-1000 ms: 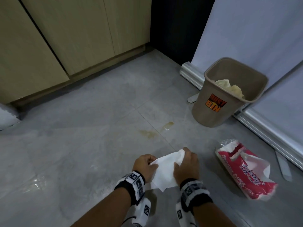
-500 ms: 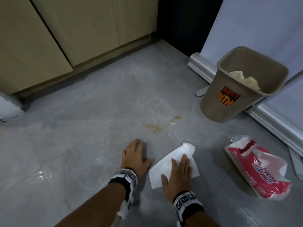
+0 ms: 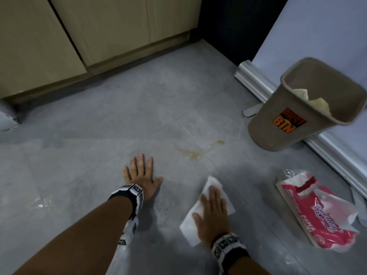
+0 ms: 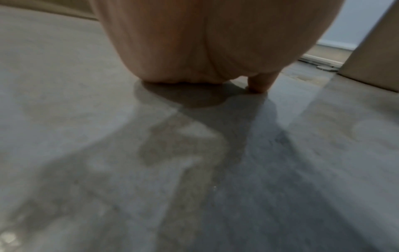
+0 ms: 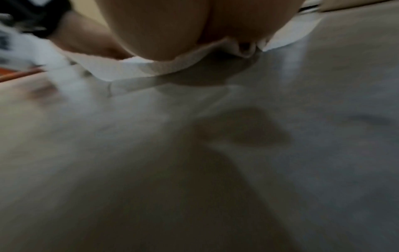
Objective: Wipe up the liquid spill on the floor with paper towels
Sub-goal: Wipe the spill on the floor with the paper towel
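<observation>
A yellowish liquid spill (image 3: 195,152) lies on the grey tiled floor (image 3: 99,155), with a smaller drop (image 3: 218,143) toward the bin. A white paper towel (image 3: 190,225) lies flat on the floor nearer to me than the spill. My right hand (image 3: 213,213) presses flat on it with straight fingers. My left hand (image 3: 140,173) rests flat on the bare floor to the left of the spill, fingers spread. In the right wrist view the palm (image 5: 164,29) sits on the towel's edge (image 5: 134,68). In the left wrist view the palm (image 4: 194,42) rests on the tile.
A tan dust bin (image 3: 294,120) holding crumpled used towels (image 3: 315,102) stands at the right by a white wall rail (image 3: 258,84). A torn red paper towel pack (image 3: 315,213) lies right of my right hand. Wooden cabinets (image 3: 99,36) line the back.
Both hands held the towel up a second ago. Then it was laid on the floor; my right hand pressed it flat, and my left hand let go and moved left onto the tile.
</observation>
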Demonstrator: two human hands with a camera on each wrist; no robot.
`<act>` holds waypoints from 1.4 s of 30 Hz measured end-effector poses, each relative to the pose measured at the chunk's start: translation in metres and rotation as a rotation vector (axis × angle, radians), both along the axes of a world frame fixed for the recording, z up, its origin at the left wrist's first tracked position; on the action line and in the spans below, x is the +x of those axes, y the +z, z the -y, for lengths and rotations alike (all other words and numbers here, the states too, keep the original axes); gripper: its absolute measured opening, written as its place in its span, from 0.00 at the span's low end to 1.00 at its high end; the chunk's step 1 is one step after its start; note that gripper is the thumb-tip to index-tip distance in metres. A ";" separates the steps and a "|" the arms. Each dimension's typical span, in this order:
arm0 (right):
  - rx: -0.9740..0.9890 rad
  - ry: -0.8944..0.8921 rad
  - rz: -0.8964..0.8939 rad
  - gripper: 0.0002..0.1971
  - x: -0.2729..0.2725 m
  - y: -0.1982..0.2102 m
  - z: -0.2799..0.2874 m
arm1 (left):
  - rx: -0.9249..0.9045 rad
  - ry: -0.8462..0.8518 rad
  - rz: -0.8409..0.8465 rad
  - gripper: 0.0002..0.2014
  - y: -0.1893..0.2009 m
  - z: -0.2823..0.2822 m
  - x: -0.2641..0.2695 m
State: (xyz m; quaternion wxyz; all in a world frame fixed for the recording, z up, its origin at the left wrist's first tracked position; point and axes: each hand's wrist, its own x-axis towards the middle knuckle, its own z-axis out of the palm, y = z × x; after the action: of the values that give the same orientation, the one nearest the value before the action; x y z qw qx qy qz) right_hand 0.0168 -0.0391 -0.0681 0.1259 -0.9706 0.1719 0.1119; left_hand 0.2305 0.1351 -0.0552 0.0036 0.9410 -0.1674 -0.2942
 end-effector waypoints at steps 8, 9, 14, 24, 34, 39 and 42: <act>-0.063 -0.107 0.022 0.41 0.103 -0.003 -0.036 | -0.007 0.009 -0.019 0.41 -0.001 0.000 0.000; -0.073 -0.012 -0.015 0.41 0.099 0.002 -0.058 | -0.011 0.009 -0.027 0.41 -0.001 0.000 0.000; 0.000 0.343 -0.010 0.39 0.017 0.008 -0.053 | -0.013 0.007 -0.038 0.40 -0.002 -0.001 0.001; -0.034 0.077 -0.143 0.38 0.095 0.010 -0.069 | 0.012 0.006 -0.014 0.39 -0.002 0.000 0.001; -0.042 0.066 -0.070 0.35 0.070 0.000 0.014 | 0.019 -0.004 -0.045 0.38 0.002 0.002 0.001; 0.009 0.079 -0.118 0.36 0.121 0.015 -0.056 | 0.018 0.004 -0.055 0.38 0.002 0.002 0.002; 0.010 0.331 -0.086 0.36 0.085 0.018 -0.045 | 0.013 -0.003 -0.051 0.38 0.003 0.002 0.002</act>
State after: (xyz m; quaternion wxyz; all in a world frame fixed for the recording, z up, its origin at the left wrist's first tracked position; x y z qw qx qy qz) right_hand 0.1017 0.0058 -0.0498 0.1032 -0.9793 0.0146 0.1736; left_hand 0.2324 0.1334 -0.0526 0.0012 0.9329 -0.1667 -0.3191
